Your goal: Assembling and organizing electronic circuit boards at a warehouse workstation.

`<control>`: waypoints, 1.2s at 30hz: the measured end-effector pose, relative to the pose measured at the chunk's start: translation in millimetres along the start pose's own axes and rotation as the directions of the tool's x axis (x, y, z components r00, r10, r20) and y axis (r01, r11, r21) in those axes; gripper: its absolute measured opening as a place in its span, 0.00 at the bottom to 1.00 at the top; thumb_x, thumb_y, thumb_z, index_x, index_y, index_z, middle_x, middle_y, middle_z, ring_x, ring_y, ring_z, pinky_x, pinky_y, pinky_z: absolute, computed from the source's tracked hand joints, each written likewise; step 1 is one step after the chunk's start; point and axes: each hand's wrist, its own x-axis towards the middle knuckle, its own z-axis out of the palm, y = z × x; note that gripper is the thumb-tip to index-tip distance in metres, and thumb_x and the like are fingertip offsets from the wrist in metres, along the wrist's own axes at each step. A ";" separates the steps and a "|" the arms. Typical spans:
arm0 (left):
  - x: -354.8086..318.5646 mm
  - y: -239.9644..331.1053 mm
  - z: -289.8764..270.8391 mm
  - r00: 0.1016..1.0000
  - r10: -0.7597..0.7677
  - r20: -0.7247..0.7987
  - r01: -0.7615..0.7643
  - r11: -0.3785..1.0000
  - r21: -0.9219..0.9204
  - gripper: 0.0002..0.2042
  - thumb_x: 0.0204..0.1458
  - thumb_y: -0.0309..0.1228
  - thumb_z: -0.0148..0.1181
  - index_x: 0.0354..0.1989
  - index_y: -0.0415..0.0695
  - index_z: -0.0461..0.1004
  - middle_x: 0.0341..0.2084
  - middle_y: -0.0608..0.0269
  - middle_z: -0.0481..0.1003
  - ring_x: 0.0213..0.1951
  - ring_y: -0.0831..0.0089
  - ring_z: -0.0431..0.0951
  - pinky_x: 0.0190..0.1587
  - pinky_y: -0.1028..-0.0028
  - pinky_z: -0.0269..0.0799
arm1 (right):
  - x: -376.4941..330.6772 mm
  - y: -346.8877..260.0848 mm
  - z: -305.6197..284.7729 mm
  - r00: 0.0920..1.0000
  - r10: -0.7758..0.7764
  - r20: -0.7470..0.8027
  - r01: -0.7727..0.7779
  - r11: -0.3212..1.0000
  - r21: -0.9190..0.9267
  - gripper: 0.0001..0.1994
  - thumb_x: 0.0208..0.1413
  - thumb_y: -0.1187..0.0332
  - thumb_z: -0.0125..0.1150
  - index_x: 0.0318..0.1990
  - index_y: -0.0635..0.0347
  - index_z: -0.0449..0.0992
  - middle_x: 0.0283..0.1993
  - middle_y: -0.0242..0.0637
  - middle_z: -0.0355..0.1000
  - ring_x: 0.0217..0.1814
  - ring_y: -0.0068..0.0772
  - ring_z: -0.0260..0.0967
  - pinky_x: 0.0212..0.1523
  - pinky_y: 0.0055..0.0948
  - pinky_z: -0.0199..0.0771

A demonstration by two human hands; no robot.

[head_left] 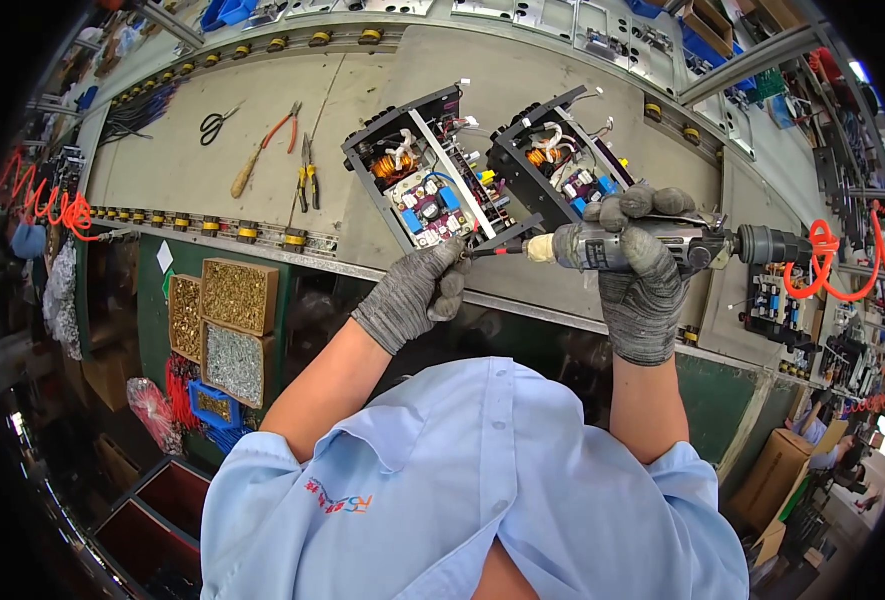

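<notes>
In a grey knit glove, my right hand wraps round an air screwdriver, held level with its bit pointing left. My left hand, gloved too, is closed, with thumb and fingertips pinched at the bit's tip. Whatever small piece it holds there is too small to make out. Just beyond the left hand stands an open black metal chassis with a circuit board, copper coil and blue parts. A second similar chassis sits to its right, partly hidden behind the right hand and the screwdriver.
Pliers, red-handled cutters, a wooden-handled tool and scissors lie on the bench left. Below its edge hang boxes of brass and silver fasteners. An orange coiled air hose runs right from the screwdriver.
</notes>
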 end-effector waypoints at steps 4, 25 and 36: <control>1.5 -9.2 -2.0 0.997 0.031 0.071 -0.021 0.990 -0.141 0.15 0.65 0.44 0.55 0.38 0.42 0.72 0.17 0.69 0.70 0.12 0.80 0.66 0.12 0.81 0.57 | 2.0 -0.4 1.6 1.000 0.023 0.010 -0.023 0.999 -0.024 0.21 0.47 0.75 0.70 0.50 0.56 0.72 0.45 0.38 0.75 0.47 0.39 0.77 0.48 0.44 0.83; 1.3 -11.7 4.5 1.000 0.023 0.003 -0.023 0.994 -0.109 0.17 0.66 0.45 0.54 0.30 0.45 0.70 0.12 0.71 0.65 0.11 0.80 0.62 0.10 0.78 0.56 | 19.3 5.8 -0.9 0.989 0.144 0.035 -0.144 0.990 0.000 0.19 0.48 0.76 0.68 0.48 0.55 0.73 0.44 0.38 0.75 0.47 0.39 0.77 0.48 0.42 0.82; 35.5 -4.3 4.3 0.865 0.431 -0.258 0.022 0.480 0.877 0.16 0.58 0.39 0.59 0.37 0.34 0.81 0.19 0.63 0.75 0.21 0.75 0.73 0.27 0.71 0.71 | 19.9 10.8 -24.6 0.989 0.134 -0.060 -0.137 0.990 -0.038 0.19 0.51 0.78 0.67 0.51 0.54 0.73 0.47 0.36 0.74 0.47 0.34 0.76 0.55 0.43 0.79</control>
